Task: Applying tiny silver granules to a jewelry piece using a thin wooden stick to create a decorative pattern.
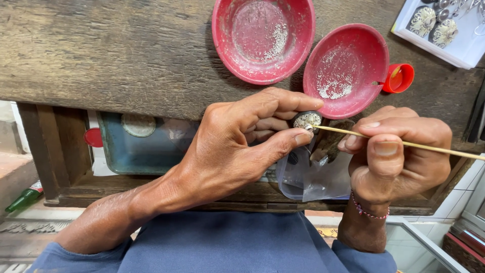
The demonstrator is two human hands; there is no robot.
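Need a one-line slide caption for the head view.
Left hand pinches a small round silver ornament while right hand touches a thin wooden stick to it, below two red bowls.

Your left hand (227, 146): bare, no ring or band, forearm uncovered up to a pushed-back blue cloth sleeve (55, 258). Your right hand (394, 156): bare, short trimmed nails, thumbnail facing the camera. Your right wrist: a thin beaded bracelet of pink and white beads (366, 210). Right cuff: the same blue cloth (364, 260). Your lap: plain blue fabric (222, 242), smooth, without print.
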